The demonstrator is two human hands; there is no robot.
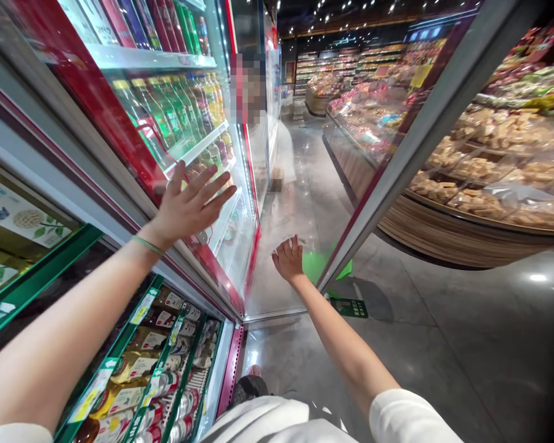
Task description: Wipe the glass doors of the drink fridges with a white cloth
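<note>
My left hand (189, 206) is open, fingers spread, flat against the closed glass door (203, 141) of a drinks cooler. My right hand (289, 258) is open too, its palm pressed on the inner face of a second glass door (314, 184) that stands swung out into the aisle. A thin green band circles my left wrist. Behind the closed door stand rows of green and yellow bottles (175, 104) on white shelves. Neither hand holds anything.
Below my left arm, green-edged shelves (157, 363) hold jars and cans. The open door's metal frame (415, 141) slants across the aisle. A curved display of packed food (489, 166) stands to the right. A person is reflected in the glass ahead. The grey floor is glossy.
</note>
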